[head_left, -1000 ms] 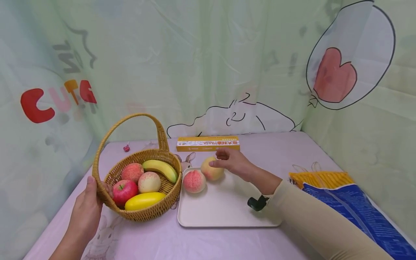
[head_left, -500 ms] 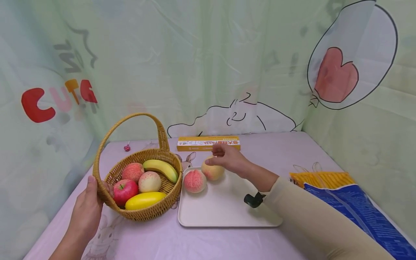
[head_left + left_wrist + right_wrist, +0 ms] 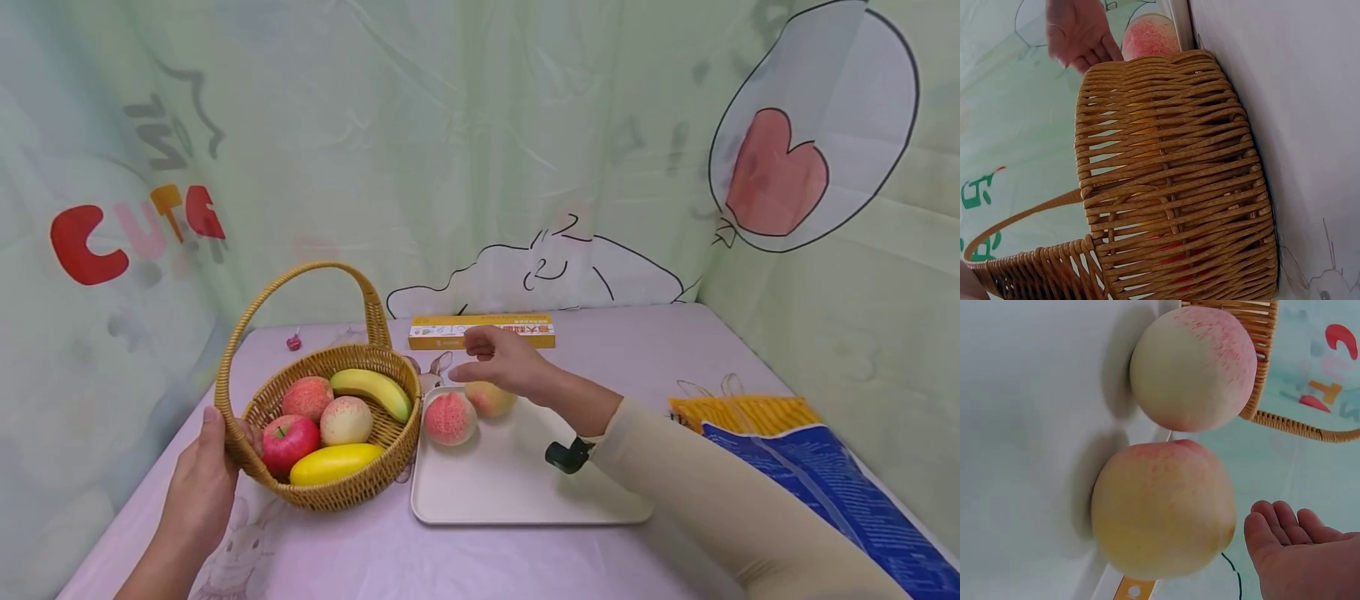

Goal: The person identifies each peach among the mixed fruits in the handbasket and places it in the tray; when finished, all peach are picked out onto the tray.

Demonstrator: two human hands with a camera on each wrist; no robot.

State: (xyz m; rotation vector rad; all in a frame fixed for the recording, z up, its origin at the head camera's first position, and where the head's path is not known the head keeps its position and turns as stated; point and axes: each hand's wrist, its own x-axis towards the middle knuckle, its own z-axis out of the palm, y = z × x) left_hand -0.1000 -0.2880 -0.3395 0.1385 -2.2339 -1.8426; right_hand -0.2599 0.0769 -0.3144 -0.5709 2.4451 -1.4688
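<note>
At the left, my left hand (image 3: 198, 483) grips the wicker basket (image 3: 341, 497) where its arched handle meets the rim. Inside lie a red apple (image 3: 289, 445), a banana (image 3: 372, 390), a smooth yellow mango-shaped fruit (image 3: 337, 464), a reddish peach (image 3: 307, 397) and a pale speckled one. My right hand (image 3: 513, 364) hovers with loosely bent fingers over a yellow peach (image 3: 491, 402), partly hiding it. Nothing is in its fingers; the right wrist view shows the hand (image 3: 1310, 565) apart from that peach (image 3: 1163, 515). Beside it sits a pink peach (image 3: 450, 418).
Both loose peaches rest at the far left corner of a cream tray (image 3: 525, 500), beside the basket. Behind stands an orange pasta box (image 3: 435, 333). A blue and yellow bag (image 3: 817, 475) lies at the right, a small wrapped lollipop (image 3: 294, 342) at the back left.
My right hand has moved left and slightly up, from beside the yellow peach to above it. The left hand, the basket and the peaches stay in place.
</note>
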